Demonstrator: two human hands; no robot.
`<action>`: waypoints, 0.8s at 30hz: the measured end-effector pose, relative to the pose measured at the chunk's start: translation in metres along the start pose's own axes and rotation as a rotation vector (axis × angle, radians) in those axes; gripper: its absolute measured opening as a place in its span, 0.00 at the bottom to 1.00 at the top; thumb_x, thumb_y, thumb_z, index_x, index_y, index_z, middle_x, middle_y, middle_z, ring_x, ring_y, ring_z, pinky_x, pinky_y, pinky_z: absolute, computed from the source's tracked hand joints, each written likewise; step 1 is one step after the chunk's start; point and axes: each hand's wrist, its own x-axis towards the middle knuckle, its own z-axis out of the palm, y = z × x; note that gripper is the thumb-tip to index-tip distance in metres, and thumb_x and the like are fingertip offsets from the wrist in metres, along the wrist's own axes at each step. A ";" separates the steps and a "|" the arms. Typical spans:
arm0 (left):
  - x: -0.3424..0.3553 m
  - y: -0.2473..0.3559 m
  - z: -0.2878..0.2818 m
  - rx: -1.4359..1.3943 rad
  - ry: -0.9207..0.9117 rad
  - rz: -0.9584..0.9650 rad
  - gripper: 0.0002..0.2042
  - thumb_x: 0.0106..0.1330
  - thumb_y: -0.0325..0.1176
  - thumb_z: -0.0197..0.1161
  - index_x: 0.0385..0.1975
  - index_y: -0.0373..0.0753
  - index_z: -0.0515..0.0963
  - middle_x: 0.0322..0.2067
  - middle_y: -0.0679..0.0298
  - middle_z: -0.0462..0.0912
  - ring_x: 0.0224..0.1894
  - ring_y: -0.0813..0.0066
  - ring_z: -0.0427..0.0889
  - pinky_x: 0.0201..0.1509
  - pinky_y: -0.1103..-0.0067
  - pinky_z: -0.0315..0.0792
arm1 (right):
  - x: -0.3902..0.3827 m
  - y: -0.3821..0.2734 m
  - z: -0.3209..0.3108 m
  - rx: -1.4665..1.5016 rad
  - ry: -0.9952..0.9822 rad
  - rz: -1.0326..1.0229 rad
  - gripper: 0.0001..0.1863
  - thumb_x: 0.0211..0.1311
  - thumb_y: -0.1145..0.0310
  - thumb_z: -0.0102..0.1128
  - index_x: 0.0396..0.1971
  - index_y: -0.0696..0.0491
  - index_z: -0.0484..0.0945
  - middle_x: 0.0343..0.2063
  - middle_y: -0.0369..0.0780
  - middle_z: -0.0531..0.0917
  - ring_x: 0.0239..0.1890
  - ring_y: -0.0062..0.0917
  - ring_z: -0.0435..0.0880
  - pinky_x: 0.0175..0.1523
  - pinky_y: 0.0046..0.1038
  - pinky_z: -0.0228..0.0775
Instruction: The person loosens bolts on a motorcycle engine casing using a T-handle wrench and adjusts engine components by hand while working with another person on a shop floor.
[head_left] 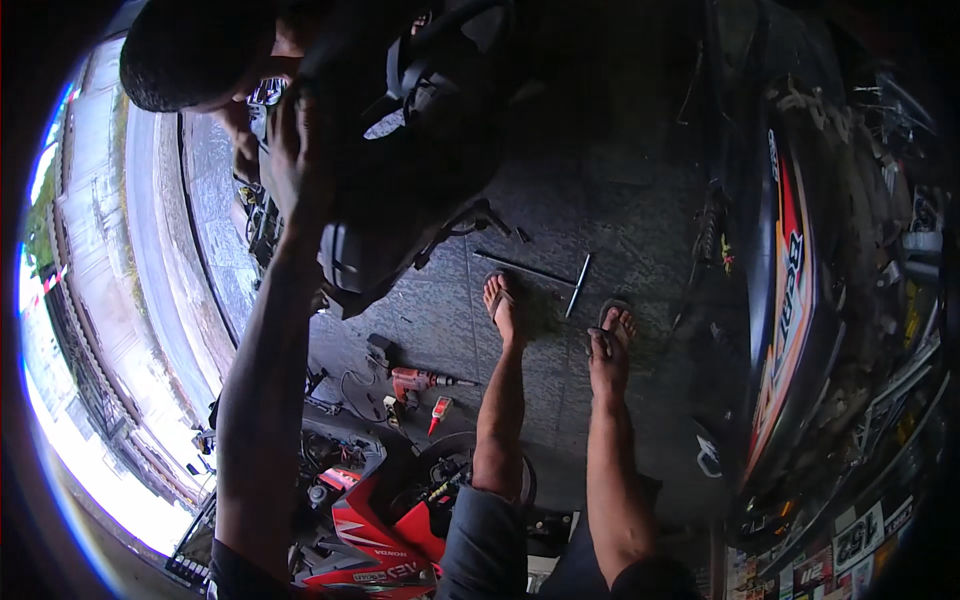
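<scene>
My left arm reaches up the left side to a dark motorcycle (400, 190). My left hand (288, 150) lies against its front part, fingers stretched out and close to a co-worker's head (200, 55) and hand (243, 150). Deep shadow hides most of what that hand touches. Low in front of me hangs my right hand (603, 360), near a sandalled foot (620, 322). Its fingers look curled and dark; whether anything is in them I cannot make out. Beyond it on the floor lies a metal T-handle wrench (540, 270).
A red corded drill (412, 383) and a small white-and-red bottle (440, 412) lie on the tiled floor (430, 325). A red motorcycle (385, 530) stands at lower left. Along the right is a red, orange and black body panel (785, 330). A bright street (150, 240) runs along the left.
</scene>
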 end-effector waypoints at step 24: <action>-0.385 0.101 0.038 -0.397 -0.170 -0.272 0.21 0.60 0.32 0.55 0.53 0.35 0.68 0.49 0.49 0.68 0.54 0.53 0.67 0.61 0.67 0.58 | 0.162 0.059 0.171 -0.497 -0.047 -0.934 0.14 0.51 0.73 0.61 0.40 0.51 0.76 0.36 0.41 0.77 0.40 0.37 0.78 0.43 0.34 0.71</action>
